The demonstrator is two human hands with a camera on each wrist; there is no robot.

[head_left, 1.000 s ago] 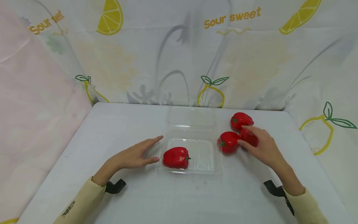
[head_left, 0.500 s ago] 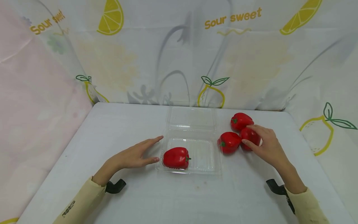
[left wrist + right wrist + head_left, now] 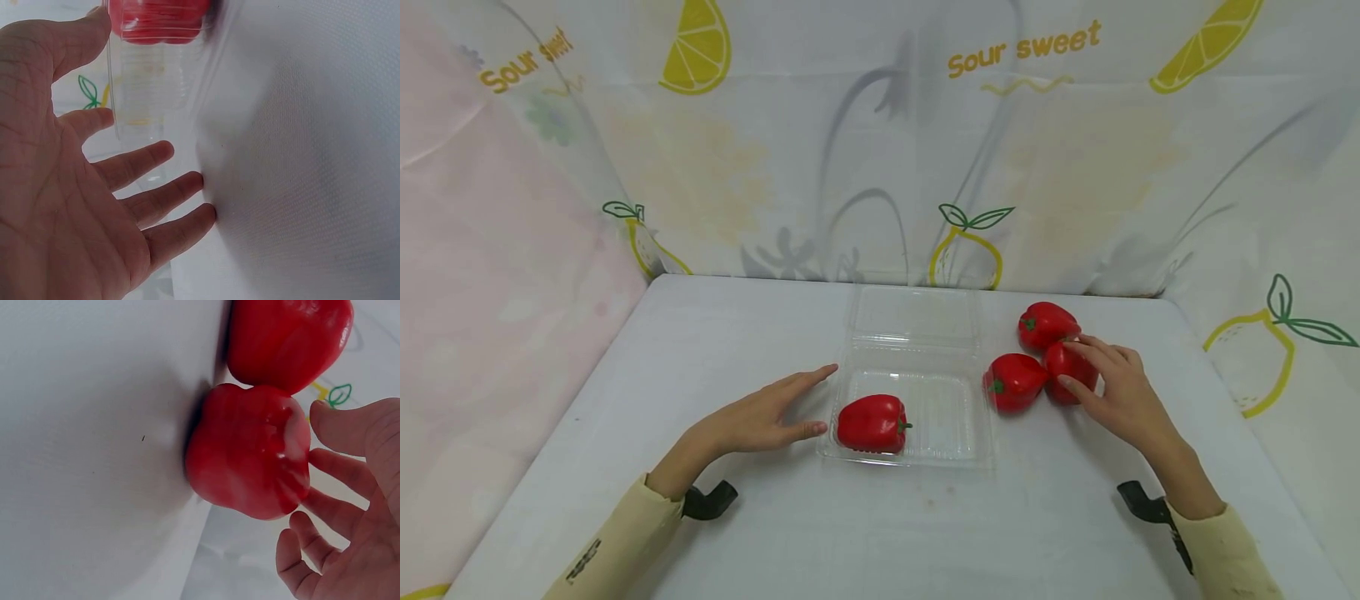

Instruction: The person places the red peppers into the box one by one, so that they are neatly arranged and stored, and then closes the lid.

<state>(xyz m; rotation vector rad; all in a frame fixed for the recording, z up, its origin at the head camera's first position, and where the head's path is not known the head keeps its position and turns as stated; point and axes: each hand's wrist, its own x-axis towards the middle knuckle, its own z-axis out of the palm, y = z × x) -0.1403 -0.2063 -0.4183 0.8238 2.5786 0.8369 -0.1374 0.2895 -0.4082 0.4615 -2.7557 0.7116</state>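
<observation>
1. Inside the clear box, one pepper; lid open.
2. Right of it, three peppers clustered outside; early stage, I judge.
3. Left hand relaxed beside box; right hand loose around rightmost pepper, not gripping.

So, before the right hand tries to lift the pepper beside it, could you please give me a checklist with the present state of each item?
1. Box open: ok, its lid lies back.
2. Room inside: ok, one boxed pepper sits at the left, with bare space at the right.
3. Right hand firmly on the target pepper: not ok, it looks loose around it.
4. Target pepper clear of others: not ok, a neighbour pepper to its left seems to touch it.
5. Left hand steadying the box: cannot tell, it is at the edge but contact is unclear.
</observation>
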